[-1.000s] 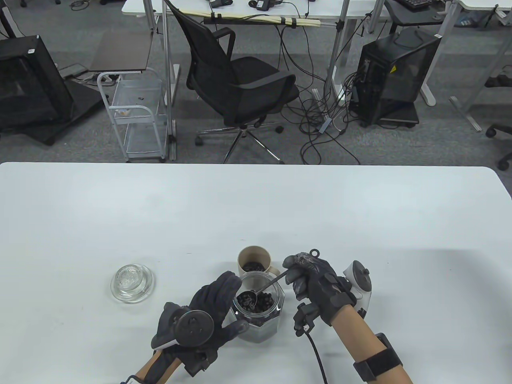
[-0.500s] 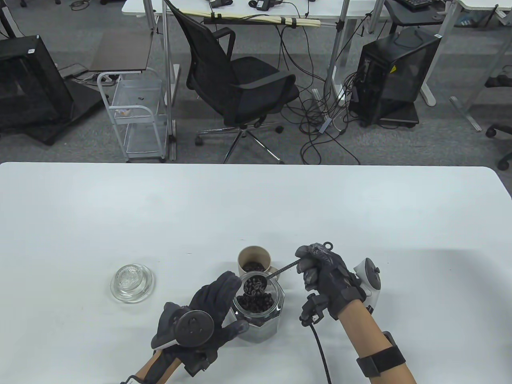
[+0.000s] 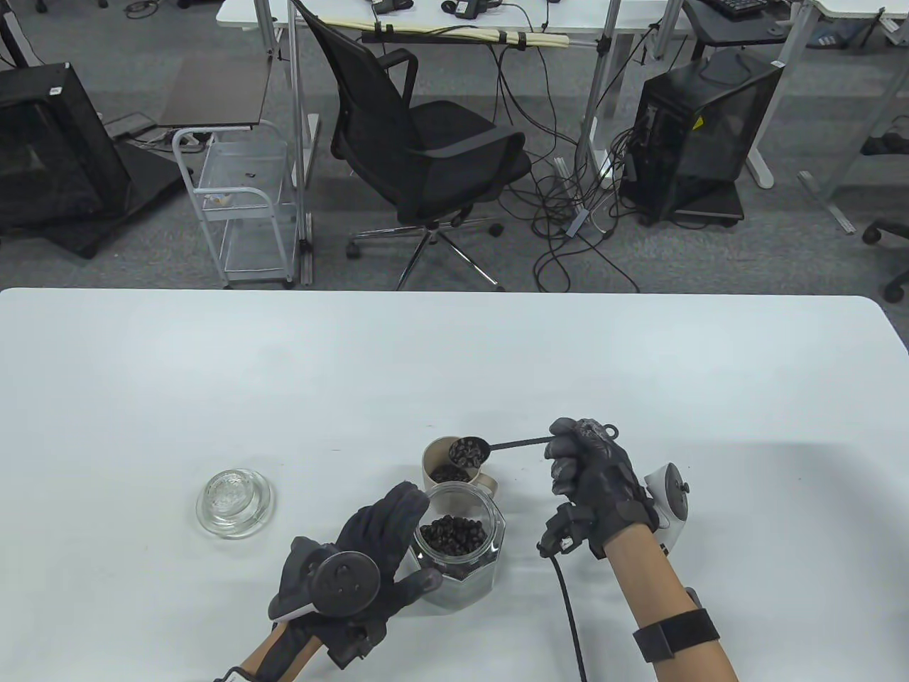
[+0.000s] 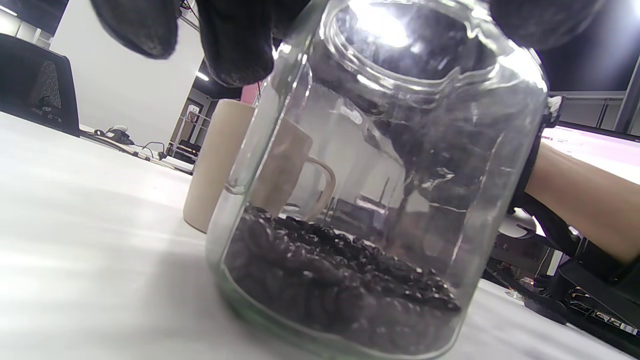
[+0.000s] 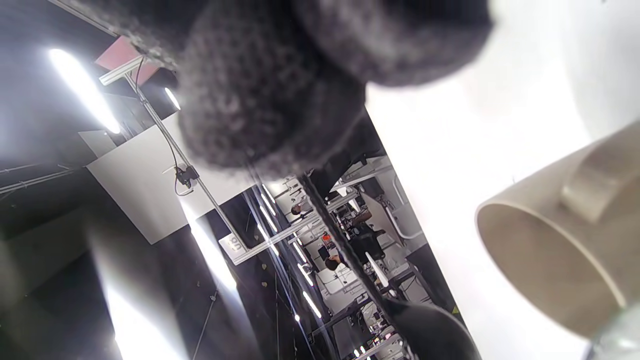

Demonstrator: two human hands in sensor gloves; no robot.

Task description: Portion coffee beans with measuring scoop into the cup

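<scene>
A glass jar [image 3: 460,554] part full of coffee beans [image 3: 453,534] stands near the table's front edge. My left hand [image 3: 376,550] grips its left side. In the left wrist view the jar [image 4: 380,200] fills the frame, with the fingertips [image 4: 235,45] on its shoulder. Just behind the jar stands the beige cup [image 3: 450,463], with beans inside. My right hand [image 3: 593,472] grips the handle of the black measuring scoop [image 3: 470,450]. Its bowl is full of beans and hovers over the cup's right rim. The right wrist view shows the cup [image 5: 565,235] and the scoop handle [image 5: 345,245].
The jar's glass lid [image 3: 234,501] lies on the table to the left of my left hand. A black cable [image 3: 568,611] runs from my right glove down to the front edge. An office chair [image 3: 426,142] and desks stand beyond the far table edge.
My right hand lifted the scoop, full of beans, out of the jar and carried it back and to the right, over the cup. The left hand stayed on the jar.
</scene>
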